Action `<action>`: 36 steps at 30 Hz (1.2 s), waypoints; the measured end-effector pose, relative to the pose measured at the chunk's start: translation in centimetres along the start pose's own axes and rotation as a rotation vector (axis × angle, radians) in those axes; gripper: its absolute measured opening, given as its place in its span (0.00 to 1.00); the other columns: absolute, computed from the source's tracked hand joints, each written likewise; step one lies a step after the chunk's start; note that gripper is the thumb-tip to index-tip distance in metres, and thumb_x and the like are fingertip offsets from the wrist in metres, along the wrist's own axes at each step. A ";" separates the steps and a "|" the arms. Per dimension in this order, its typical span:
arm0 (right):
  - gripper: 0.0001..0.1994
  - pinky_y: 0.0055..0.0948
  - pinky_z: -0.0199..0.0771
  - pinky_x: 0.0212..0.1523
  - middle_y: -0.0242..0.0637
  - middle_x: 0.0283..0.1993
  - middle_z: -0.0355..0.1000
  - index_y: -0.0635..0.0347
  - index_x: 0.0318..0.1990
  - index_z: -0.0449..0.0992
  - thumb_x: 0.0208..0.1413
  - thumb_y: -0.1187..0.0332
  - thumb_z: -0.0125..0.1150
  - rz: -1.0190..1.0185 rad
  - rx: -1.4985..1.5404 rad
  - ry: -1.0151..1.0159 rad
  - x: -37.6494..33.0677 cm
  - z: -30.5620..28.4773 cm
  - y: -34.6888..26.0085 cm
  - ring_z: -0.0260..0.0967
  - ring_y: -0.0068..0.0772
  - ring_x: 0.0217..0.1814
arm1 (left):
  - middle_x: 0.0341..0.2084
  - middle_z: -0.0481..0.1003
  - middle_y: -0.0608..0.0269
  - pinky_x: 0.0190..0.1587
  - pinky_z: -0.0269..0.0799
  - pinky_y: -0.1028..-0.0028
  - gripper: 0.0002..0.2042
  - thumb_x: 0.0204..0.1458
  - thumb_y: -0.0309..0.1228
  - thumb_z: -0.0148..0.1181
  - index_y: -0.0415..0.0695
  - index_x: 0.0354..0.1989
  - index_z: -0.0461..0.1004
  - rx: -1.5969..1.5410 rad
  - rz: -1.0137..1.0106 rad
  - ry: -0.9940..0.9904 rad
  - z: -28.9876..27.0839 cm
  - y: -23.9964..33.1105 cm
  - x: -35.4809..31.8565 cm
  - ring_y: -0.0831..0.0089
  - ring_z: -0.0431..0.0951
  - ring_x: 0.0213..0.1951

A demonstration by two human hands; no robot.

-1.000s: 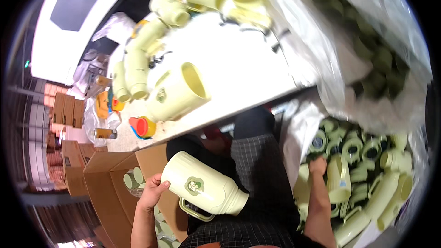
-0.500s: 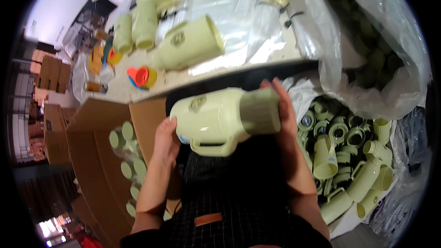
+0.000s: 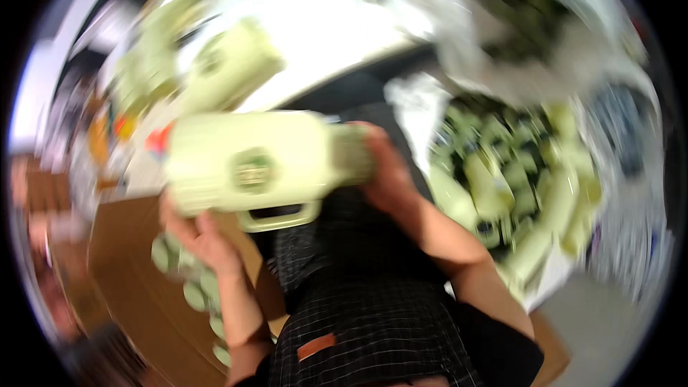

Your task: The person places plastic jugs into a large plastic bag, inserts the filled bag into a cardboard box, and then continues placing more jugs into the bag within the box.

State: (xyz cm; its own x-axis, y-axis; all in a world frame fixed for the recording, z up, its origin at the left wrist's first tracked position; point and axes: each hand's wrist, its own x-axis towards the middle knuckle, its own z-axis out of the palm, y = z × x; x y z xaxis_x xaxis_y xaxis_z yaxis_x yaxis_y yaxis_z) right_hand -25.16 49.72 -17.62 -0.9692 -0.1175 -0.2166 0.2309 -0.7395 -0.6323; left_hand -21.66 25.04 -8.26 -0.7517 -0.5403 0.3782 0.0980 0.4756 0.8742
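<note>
A pale green thermos jug (image 3: 215,158) lies sideways between my hands, its round emblem facing up and its handle on the side toward me. My left hand (image 3: 203,238) supports the base end from beneath, fingers partly hidden behind the body. Wrapped round the darker green cap (image 3: 350,155) at the other end is my right hand (image 3: 390,170). Past the jug, another pale green jug body (image 3: 233,61) rests on the worktable. The view is smeared by motion.
At left, an open cardboard box (image 3: 129,258) holds several thermos jugs with round green tops (image 3: 195,295). On the right, a bin holds many green jug shells and parts (image 3: 491,186). A clear plastic bag (image 3: 573,50) of dark green pieces hangs over the table's right end.
The jug has moved left and toward the box, rolling so its emblem shows more fully. My left hand has slid under the base. The whole view has swung to the right.
</note>
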 end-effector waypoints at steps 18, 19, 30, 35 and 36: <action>0.29 0.48 0.64 0.58 0.53 0.51 0.65 0.52 0.58 0.68 0.44 0.67 0.69 -0.034 -1.544 1.817 -17.9 -42.5 -10.1 0.64 0.54 0.54 | 0.17 0.59 0.77 0.23 0.46 0.82 0.24 0.68 0.49 0.48 0.39 0.57 0.66 -0.059 -0.326 -0.823 4.4 -3.5 -3.5 0.88 0.55 0.20; 0.28 0.46 0.65 0.57 0.51 0.51 0.66 0.53 0.56 0.69 0.45 0.68 0.68 -0.158 -1.446 1.798 -18.0 -42.8 -10.0 0.65 0.52 0.53 | 0.17 0.59 0.77 0.23 0.46 0.82 0.24 0.68 0.49 0.48 0.39 0.57 0.66 -0.042 -0.310 -0.829 4.4 -3.4 -3.6 0.88 0.56 0.20; 0.16 0.38 0.64 0.51 0.39 0.37 0.69 0.57 0.40 0.73 0.44 0.67 0.71 -0.242 -1.405 1.660 -15.1 -33.2 -14.2 0.63 0.48 0.48 | 0.17 0.60 0.76 0.23 0.47 0.82 0.24 0.68 0.48 0.46 0.39 0.59 0.65 -0.042 -0.285 -0.867 4.5 -3.0 -4.1 0.88 0.57 0.19; 0.15 0.32 0.67 0.58 0.35 0.49 0.72 0.59 0.45 0.70 0.54 0.69 0.68 -0.594 -0.236 0.665 -9.5 -15.7 -13.8 0.69 0.33 0.54 | 0.18 0.61 0.78 0.22 0.49 0.83 0.24 0.69 0.47 0.45 0.40 0.61 0.66 -0.003 -0.272 -0.718 2.2 -3.8 -4.4 0.88 0.57 0.20; 0.16 0.32 0.67 0.59 0.36 0.52 0.72 0.58 0.50 0.70 0.58 0.66 0.65 -0.414 0.015 0.565 -8.3 -14.5 -12.5 0.69 0.34 0.56 | 0.19 0.61 0.78 0.22 0.49 0.83 0.24 0.68 0.48 0.46 0.41 0.61 0.66 -0.006 -0.250 -0.722 2.0 -3.6 -4.4 0.89 0.58 0.20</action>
State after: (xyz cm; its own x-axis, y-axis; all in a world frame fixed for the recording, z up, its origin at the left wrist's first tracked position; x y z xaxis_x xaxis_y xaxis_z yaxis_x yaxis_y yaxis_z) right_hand -18.77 69.48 -18.70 -0.7831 0.5354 -0.3164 -0.1528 -0.6588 -0.7366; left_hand -20.01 27.13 -13.66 -0.9916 -0.0426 -0.1218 -0.1287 0.3939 0.9101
